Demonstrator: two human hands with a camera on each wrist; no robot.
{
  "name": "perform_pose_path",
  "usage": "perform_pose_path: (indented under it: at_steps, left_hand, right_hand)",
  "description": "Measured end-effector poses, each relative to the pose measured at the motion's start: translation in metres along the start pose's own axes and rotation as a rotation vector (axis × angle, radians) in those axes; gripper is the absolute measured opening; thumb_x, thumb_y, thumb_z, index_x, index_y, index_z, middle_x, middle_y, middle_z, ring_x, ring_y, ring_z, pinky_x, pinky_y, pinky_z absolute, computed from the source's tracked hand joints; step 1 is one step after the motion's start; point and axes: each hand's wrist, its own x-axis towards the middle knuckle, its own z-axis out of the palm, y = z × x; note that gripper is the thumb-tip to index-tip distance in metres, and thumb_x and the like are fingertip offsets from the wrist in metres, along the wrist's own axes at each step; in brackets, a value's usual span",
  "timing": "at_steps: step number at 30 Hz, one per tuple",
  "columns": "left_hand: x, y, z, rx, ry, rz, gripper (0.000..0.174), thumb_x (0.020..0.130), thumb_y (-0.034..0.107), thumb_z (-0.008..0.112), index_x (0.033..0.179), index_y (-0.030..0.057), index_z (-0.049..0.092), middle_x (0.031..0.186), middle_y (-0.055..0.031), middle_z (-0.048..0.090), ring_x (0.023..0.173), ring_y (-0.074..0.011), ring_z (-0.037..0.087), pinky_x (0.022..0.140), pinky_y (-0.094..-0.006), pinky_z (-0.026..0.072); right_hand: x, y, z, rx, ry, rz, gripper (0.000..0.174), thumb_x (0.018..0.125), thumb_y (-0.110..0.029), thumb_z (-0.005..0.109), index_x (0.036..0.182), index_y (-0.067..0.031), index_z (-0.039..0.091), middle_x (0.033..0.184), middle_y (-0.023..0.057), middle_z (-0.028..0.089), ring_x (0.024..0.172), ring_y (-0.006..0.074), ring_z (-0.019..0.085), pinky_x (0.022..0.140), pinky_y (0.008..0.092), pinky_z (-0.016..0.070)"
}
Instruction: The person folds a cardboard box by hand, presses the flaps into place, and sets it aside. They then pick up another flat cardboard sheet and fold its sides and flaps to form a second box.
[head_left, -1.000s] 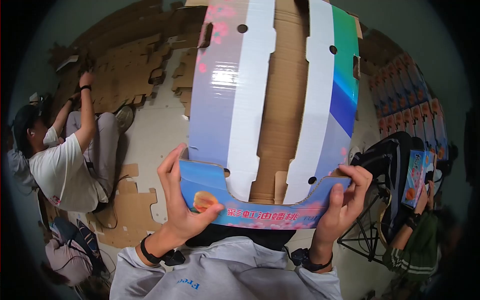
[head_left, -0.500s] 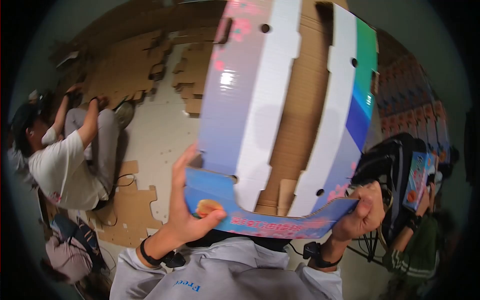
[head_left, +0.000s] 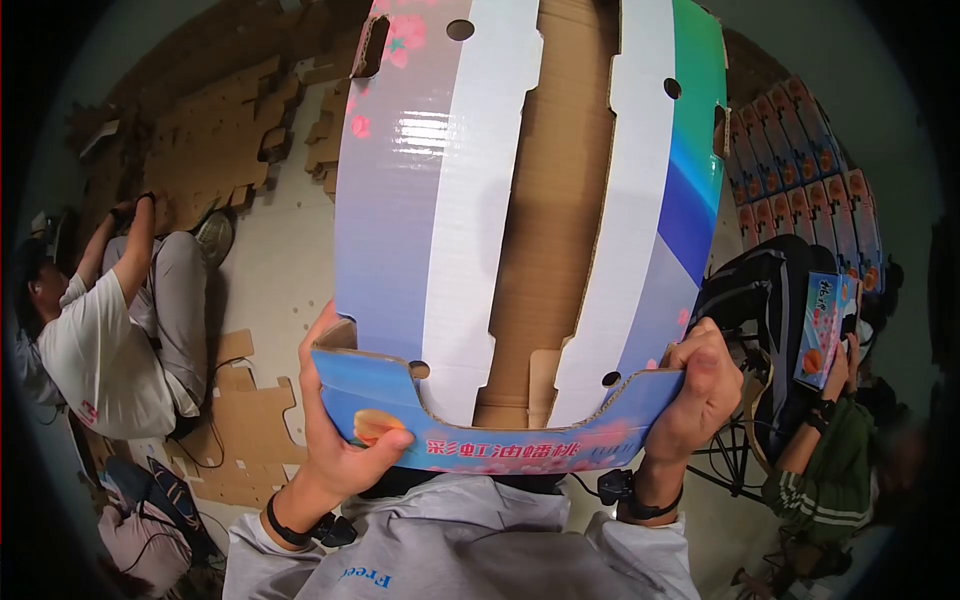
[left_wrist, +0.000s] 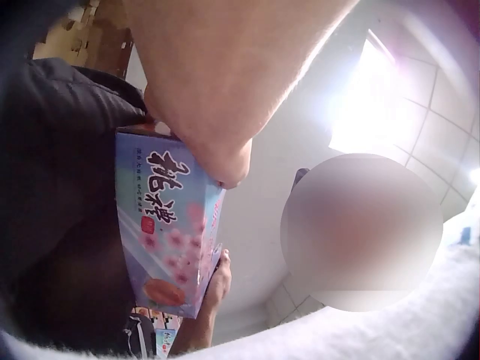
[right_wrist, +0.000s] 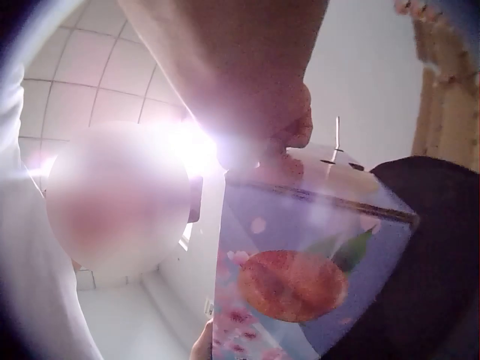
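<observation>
I hold a large flat carton blank, glossy print outside and brown cardboard down its middle, up in front of me. Its near end flap carries a peach picture and red characters. My left hand grips the flap's left corner, thumb on the printed face. My right hand is curled round the right corner. The left wrist view has the flap under my left hand. In the right wrist view the peach print lies below my right hand.
A person in a white shirt sits on the floor at left among brown cardboard blanks. Printed cartons are stacked at right. A person in green holds a small carton beside a black bag.
The carton swung right and tilted, then came back to the left and nearer. My right fingers went from lying over the flap edge to a tight curl round its corner.
</observation>
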Motion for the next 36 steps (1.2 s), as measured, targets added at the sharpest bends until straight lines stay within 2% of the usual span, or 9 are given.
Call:
perform_pose_path:
  at_steps: [4, 7, 12, 15, 19, 26, 31, 34, 36]
  left_hand:
    - [-0.004, 0.002, 0.009, -0.051, 0.039, -0.025, 0.109, 0.088, 0.041, 0.085, 0.162, -0.0024, 0.018, 0.164, -0.0265, 0.023, 0.144, -0.0368, 0.045, 0.113, -0.0478, 0.0466]
    - [-0.003, -0.002, 0.009, -0.071, 0.060, -0.024, 0.106, 0.088, 0.042, 0.084, 0.161, -0.0018, 0.020, 0.163, -0.0274, 0.023, 0.145, -0.0374, 0.043, 0.114, -0.0481, 0.0443]
    - [-0.009, 0.000, 0.013, 0.008, 0.040, 0.069, 0.088, 0.097, 0.054, 0.069, 0.157, 0.0009, 0.031, 0.163, -0.0288, 0.025, 0.147, -0.0378, 0.041, 0.118, -0.0491, 0.0393]
    - [0.010, 0.005, -0.007, -0.185, -0.016, 0.097, 0.064, 0.109, 0.057, 0.043, 0.150, 0.0083, 0.046, 0.165, -0.0271, 0.027, 0.150, -0.0392, 0.037, 0.121, -0.0526, 0.0336]
    - [0.043, 0.007, -0.016, -0.157, -0.100, 0.227, 0.053, 0.111, 0.054, 0.043, 0.144, 0.0127, 0.049, 0.167, -0.0257, 0.025, 0.156, -0.0426, 0.029, 0.124, -0.0566, 0.0279]
    - [0.068, 0.007, 0.003, -0.375, -0.113, 0.271, 0.067, 0.107, 0.057, 0.048, 0.161, 0.0189, 0.035, 0.172, -0.0250, 0.015, 0.161, -0.0424, 0.013, 0.127, -0.0603, 0.0120]
    - [0.102, 0.027, -0.040, 0.527, -0.293, 0.624, 0.053, 0.099, 0.043, 0.054, 0.146, 0.0197, 0.062, 0.170, -0.0217, 0.030, 0.160, -0.0442, 0.017, 0.127, -0.0627, 0.0102]
    - [0.105, 0.076, -0.033, 0.802, -0.473, 0.681, 0.051, 0.090, 0.037, 0.056, 0.135, 0.0203, 0.072, 0.162, -0.0127, 0.047, 0.156, -0.0417, 0.032, 0.127, -0.0640, 0.0090]
    - [0.106, 0.087, -0.019, 0.881, -0.520, 0.708, 0.051, 0.084, 0.034, 0.057, 0.131, 0.0210, 0.074, 0.158, -0.0060, 0.055, 0.152, -0.0380, 0.042, 0.127, -0.0645, 0.0084]
  right_hand:
    - [-0.004, -0.005, 0.000, -0.067, -0.007, 0.092, 0.029, 0.110, -0.027, 0.052, 0.103, 0.0016, 0.051, 0.090, 0.0109, 0.054, 0.080, 0.0202, 0.049, 0.075, 0.0350, 0.0405]
    - [0.001, -0.006, 0.007, -0.126, -0.096, 0.242, 0.041, 0.109, -0.031, 0.056, 0.125, 0.0035, 0.040, 0.117, 0.0177, 0.049, 0.103, 0.0276, 0.053, 0.099, 0.0407, 0.0429]
    - [-0.006, -0.003, -0.008, -0.183, -0.116, 0.225, 0.055, 0.107, -0.039, 0.061, 0.133, 0.0052, 0.040, 0.118, 0.0198, 0.054, 0.110, 0.0299, 0.057, 0.102, 0.0427, 0.0439]
    - [-0.010, -0.001, -0.012, -0.160, -0.138, 0.201, 0.064, 0.106, -0.044, 0.063, 0.139, 0.0058, 0.040, 0.124, 0.0222, 0.056, 0.115, 0.0314, 0.059, 0.103, 0.0435, 0.0451]
    - [-0.026, 0.004, -0.017, -0.168, -0.122, 0.168, 0.066, 0.105, -0.044, 0.063, 0.142, 0.0058, 0.040, 0.130, 0.0226, 0.054, 0.117, 0.0316, 0.059, 0.106, 0.0432, 0.0449]
    - [-0.032, 0.005, -0.014, -0.167, -0.106, 0.167, 0.066, 0.105, -0.043, 0.064, 0.142, 0.0064, 0.040, 0.135, 0.0231, 0.052, 0.119, 0.0314, 0.058, 0.107, 0.0431, 0.0451]
    - [-0.027, 0.000, -0.019, -0.279, -0.175, 0.144, 0.058, 0.107, -0.034, 0.062, 0.147, 0.0023, 0.040, 0.138, 0.0252, 0.052, 0.123, 0.0362, 0.059, 0.106, 0.0454, 0.0460]
    - [-0.014, -0.018, -0.005, -0.632, -0.053, -0.311, 0.043, 0.103, -0.021, 0.065, 0.141, -0.0044, 0.054, 0.132, 0.0209, 0.060, 0.127, 0.0363, 0.061, 0.109, 0.0490, 0.0453]
    - [0.005, -0.044, -0.007, -0.641, -0.350, -0.533, 0.031, 0.095, -0.014, 0.068, 0.124, -0.0071, 0.065, 0.125, 0.0161, 0.066, 0.128, 0.0338, 0.062, 0.111, 0.0518, 0.0445]
